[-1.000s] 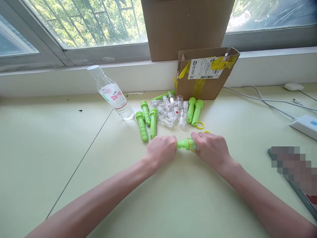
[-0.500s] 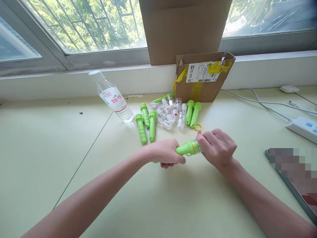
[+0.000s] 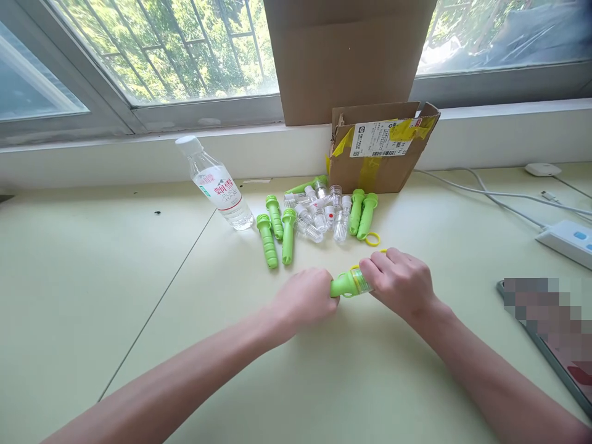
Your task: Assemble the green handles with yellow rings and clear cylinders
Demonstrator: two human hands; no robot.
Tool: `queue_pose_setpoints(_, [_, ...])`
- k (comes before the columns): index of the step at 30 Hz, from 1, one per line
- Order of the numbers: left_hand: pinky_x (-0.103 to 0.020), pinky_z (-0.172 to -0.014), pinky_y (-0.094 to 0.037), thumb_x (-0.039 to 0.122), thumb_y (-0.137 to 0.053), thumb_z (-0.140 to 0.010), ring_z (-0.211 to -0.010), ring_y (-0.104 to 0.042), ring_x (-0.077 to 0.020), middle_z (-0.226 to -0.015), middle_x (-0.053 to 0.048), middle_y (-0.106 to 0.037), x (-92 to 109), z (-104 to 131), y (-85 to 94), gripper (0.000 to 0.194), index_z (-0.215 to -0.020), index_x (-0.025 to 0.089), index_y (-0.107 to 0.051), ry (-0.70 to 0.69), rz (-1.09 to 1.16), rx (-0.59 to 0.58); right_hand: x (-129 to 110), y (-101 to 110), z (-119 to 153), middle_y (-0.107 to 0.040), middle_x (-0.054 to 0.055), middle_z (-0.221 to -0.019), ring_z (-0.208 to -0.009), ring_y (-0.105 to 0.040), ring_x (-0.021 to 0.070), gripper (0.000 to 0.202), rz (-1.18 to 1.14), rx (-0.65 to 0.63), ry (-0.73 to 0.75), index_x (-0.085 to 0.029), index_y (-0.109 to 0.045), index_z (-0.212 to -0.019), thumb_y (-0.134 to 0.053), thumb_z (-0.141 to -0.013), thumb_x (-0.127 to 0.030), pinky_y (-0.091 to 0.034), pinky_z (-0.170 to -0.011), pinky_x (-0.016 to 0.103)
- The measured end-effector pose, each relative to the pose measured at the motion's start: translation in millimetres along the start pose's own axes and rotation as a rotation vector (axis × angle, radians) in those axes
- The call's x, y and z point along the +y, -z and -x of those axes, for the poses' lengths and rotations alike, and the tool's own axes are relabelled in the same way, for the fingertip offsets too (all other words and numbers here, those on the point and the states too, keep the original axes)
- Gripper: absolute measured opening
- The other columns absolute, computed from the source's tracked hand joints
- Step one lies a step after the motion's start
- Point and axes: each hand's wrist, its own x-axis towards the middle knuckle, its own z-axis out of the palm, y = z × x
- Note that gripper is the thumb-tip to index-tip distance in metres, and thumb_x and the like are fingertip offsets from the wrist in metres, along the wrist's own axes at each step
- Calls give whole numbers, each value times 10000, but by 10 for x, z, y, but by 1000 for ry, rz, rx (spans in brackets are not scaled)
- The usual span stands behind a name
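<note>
My left hand (image 3: 308, 299) is wrapped round the green handle (image 3: 343, 285) of a tube-like piece. My right hand (image 3: 401, 280) grips the clear end (image 3: 363, 280) of the same piece, and a bit of yellow shows at its fingers. Beyond my hands lie several green handles (image 3: 287, 237) and, between them, a pile of clear plastic tubes (image 3: 309, 225). A yellow ring (image 3: 372, 239) rests on the table just behind my right hand.
A water bottle (image 3: 224, 194) stands at the left of the pile. Behind it are an open cardboard box (image 3: 374, 166) and the window wall. At the right are a phone (image 3: 546, 345), white cables (image 3: 485, 191) and a power strip (image 3: 568, 243) on the table (image 3: 139, 259).
My left hand has turned on the green handle, its knuckles now rolled up and over. My right hand has shifted slightly left, and yellow now shows above its fingers. The view has moved slightly.
</note>
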Motion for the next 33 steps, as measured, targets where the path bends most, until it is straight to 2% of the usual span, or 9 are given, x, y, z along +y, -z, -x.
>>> queue_pose_setpoints(11, [-290,-485,-349,182,-497,-699,-576,-637,-248,-636,-100,-653,7,-74,-56,139,-642,189,-624,-4,-122,99,-11,-23,21,-426,-26,-458,-471,-314,126,218,-3,-131,-29,-191,-442,-554,-497,-605,13,-125,-491,269])
queue_pose_setpoints(15, [-295,-499,-342,167,-473,-720,-606,-642,-251,-646,-98,-653,37,-137,-54,150,-648,181,-604,-4,-118,155,25,-96,62,-419,-29,-478,-491,-323,126,250,17,-69,-48,-195,-446,-565,-499,-649,34,-174,-483,269])
queue_pose_setpoints(17, [-291,-501,-336,182,-464,-752,-626,-640,-245,-655,-83,-651,71,-156,-52,154,-665,184,-590,-3,-110,187,40,-135,77,-532,-8,-618,-595,-440,142,209,-25,-19,-145,-203,-546,-706,-527,-712,5,-274,-514,257])
queue_pose_setpoints(19, [-278,-489,-331,243,-489,-782,-619,-626,-223,-648,-53,-640,117,-163,-58,153,-659,191,-563,-4,-10,196,41,-167,86,-599,73,-963,-883,-546,212,286,-140,43,-318,-205,-575,-1032,-575,-769,-94,-417,-651,291])
queue_pose_setpoints(22, [-251,-477,-356,366,-526,-816,-602,-600,-178,-665,-8,-626,198,-163,-87,195,-712,203,-546,-2,346,165,6,-188,94,-372,178,-1344,-1218,-435,322,699,-395,167,-673,-210,-301,-1394,-637,-786,-285,-456,-891,462])
queue_pose_setpoints(24, [-246,-496,-399,384,-523,-834,-625,-599,-169,-720,-2,-627,253,-168,-116,177,-847,209,-550,17,547,190,-35,-177,95,-401,164,-1341,-1178,-495,296,700,-651,163,-893,-236,-243,-1429,-591,-834,-352,-464,-916,491])
queue_pose_setpoints(26, [-264,-550,-454,363,-521,-845,-697,-615,-180,-822,-22,-635,306,-175,-143,220,-1003,209,-524,3,631,255,-75,-149,90,-563,117,-1200,-1053,-595,246,497,-1001,40,-1017,-252,-350,-1387,-457,-921,-385,-511,-869,455])
queue_pose_setpoints(28, [-310,-666,-506,336,-544,-839,-843,-627,-211,-980,-66,-628,350,-181,-169,339,-1143,203,-475,-116,619,307,-101,-114,78,-641,90,-1110,-990,-639,229,435,-1282,-74,-1060,-251,-454,-1332,-431,-935,-428,-546,-827,415])
queue_pose_setpoints(33, [-452,-972,-445,372,-626,-807,-1228,-459,-319,-1305,-181,-483,369,-170,-248,617,-1320,147,-367,-469,328,363,-106,-57,38,-652,82,-1172,-1035,-646,237,599,-1406,-35,-1123,-262,-421,-1381,-631,-834,-387,-562,-862,394])
